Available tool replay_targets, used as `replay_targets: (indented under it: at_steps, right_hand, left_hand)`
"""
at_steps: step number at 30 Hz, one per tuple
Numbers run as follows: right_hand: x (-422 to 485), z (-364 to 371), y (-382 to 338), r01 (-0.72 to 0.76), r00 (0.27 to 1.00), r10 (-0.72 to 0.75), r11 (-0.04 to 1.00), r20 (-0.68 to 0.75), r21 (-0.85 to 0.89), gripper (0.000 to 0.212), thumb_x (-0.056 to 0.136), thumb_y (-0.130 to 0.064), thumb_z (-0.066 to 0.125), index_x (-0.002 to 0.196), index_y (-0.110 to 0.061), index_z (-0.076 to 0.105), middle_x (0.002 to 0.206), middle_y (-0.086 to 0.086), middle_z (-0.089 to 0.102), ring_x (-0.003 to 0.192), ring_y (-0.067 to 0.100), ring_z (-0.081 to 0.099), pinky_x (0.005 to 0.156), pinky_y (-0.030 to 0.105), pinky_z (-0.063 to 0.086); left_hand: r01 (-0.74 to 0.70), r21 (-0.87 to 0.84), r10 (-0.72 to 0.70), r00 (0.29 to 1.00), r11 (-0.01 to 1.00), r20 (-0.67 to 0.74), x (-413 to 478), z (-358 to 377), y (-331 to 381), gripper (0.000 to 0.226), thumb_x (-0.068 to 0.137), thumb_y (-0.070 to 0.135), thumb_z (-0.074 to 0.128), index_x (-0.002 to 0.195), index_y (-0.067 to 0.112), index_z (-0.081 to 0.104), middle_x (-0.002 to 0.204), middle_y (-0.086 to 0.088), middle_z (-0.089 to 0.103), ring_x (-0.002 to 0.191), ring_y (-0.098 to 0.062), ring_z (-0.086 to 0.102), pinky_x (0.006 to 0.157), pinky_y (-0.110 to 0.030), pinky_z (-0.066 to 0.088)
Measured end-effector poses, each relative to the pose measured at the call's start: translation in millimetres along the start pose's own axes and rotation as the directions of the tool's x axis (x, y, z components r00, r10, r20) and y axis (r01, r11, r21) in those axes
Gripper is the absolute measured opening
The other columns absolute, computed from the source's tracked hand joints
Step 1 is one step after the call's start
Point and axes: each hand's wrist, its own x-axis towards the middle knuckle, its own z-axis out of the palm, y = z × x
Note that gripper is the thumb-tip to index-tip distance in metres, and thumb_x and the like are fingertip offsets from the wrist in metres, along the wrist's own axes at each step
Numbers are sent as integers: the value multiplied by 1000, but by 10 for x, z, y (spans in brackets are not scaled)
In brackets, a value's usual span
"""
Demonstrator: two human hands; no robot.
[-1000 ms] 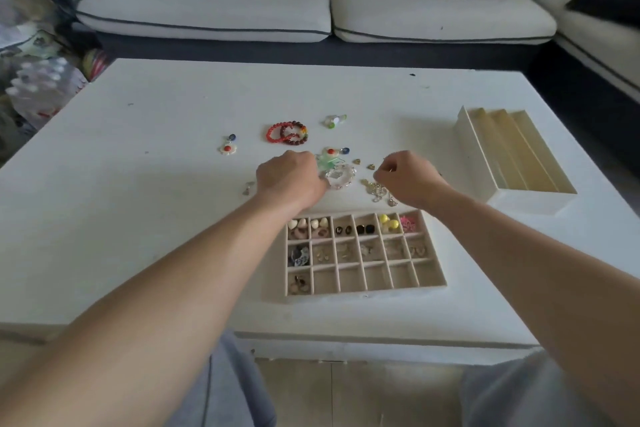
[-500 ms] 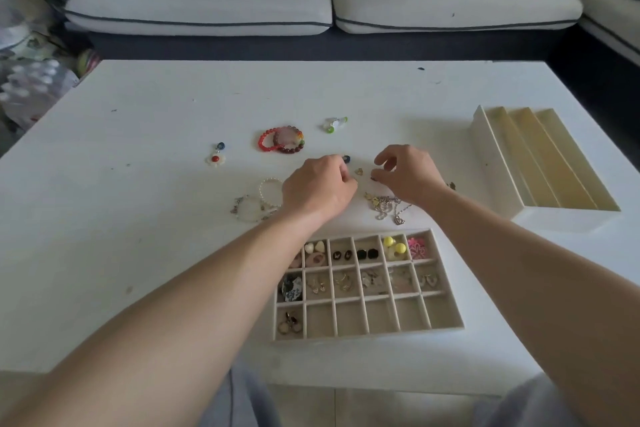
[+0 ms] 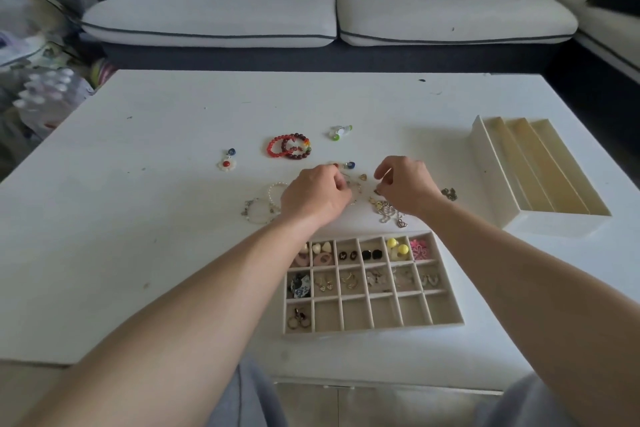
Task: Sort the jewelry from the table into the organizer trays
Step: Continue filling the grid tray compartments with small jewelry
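While both hands work over the loose jewelry mid-table, the left hand (image 3: pixel 317 198) has its fingers curled down over small pieces; can't tell if it pinches anything. Right hand (image 3: pixel 405 185) also curled, fingertips down by a small gold piece; a grip can't be confirmed either. Between the hands lies a tiny heart charm (image 3: pixel 363 177), with a blue bead piece (image 3: pixel 350 165) just beyond. Silver chain pile (image 3: pixel 391 210) sits under the right wrist, and a dark charm (image 3: pixel 449 193) lies to its right. Pearl bracelet (image 3: pixel 277 185) and clear bead bracelet (image 3: pixel 258 210) lie left of the left hand. Farther out are the red bead bracelets (image 3: pixel 289 146), a flower pendant (image 3: pixel 227 163) and a green-white piece (image 3: pixel 341 132). Grid tray (image 3: pixel 374 328) is nearest the person, top two rows mostly filled. Slotted tray (image 3: pixel 554 222) stands at right on the white table (image 3: pixel 138 218). Sofa (image 3: pixel 207 17) sits behind.
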Motion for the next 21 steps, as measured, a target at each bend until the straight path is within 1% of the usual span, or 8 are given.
replay_targets:
  at_steps: [3,6,9,11,14,17,19,21]
  right_hand:
    - [-100,-44,-157,-27,1000,26,977,7,213,12,87,-11,74,95,-20,69,83,-4,70,68,11,62,55,20,45]
    - [-264,-62,-341,-68,994,29,908,101,414,11,86,-10,77,89,-18,71,77,1,71,62,14,61,60,23,50]
    - [-396,-85,-454,-186,977,80,776,197,602,11,87,-1,71,86,-12,70,72,6,68,65,16,63,62,26,53]
    - [-463,-125,-496,-268,957,103,667,271,695,10,89,3,66,87,-6,69,69,6,65,62,16,61,61,26,52]
    - [-589,-209,-537,-357,924,89,543,371,760,7,91,4,63,91,-1,68,70,8,62,58,17,59,60,29,51]
    - [-734,-290,-556,-418,893,74,501,443,758,5,91,1,62,90,-1,67,71,10,61,57,18,57,61,29,51]
    - [-830,-332,-575,-438,881,61,479,469,761,7,92,-1,62,90,-1,69,72,10,63,59,17,58,64,29,52]
    - [-892,-342,-590,-421,890,33,442,454,792,9,93,-1,60,94,0,70,74,9,66,62,17,60,66,29,54]
  left_hand:
    - [-13,-209,17,1000,978,17,-30,-36,-57,12,91,32,67,102,28,67,95,12,67,89,-12,65,78,-28,53]
    - [-109,-377,121,993,920,9,-96,-93,-63,22,88,25,76,108,25,68,95,12,70,86,-5,66,70,-13,50]
    - [-171,-453,166,985,875,-49,-148,-159,-45,13,83,19,82,93,24,75,88,11,74,79,-2,69,71,-13,50]
    - [-189,-483,174,982,855,-76,-192,-215,-45,12,81,15,84,89,21,77,85,10,76,78,-2,70,73,-14,52]
    - [-230,-504,244,969,833,-39,-264,-312,-53,18,77,10,86,92,17,77,86,5,77,81,-8,73,78,-21,58]
    - [-266,-466,299,954,844,-2,-334,-377,-47,19,74,10,88,87,18,77,82,5,77,79,-10,74,80,-27,59]
    - [-261,-477,285,958,839,-23,-399,-415,-25,13,76,13,88,82,17,76,75,4,76,71,-11,73,74,-27,58]
    - [-199,-566,221,975,800,-30,-479,-446,23,12,81,15,85,82,9,74,72,-2,75,63,-13,70,64,-25,56]
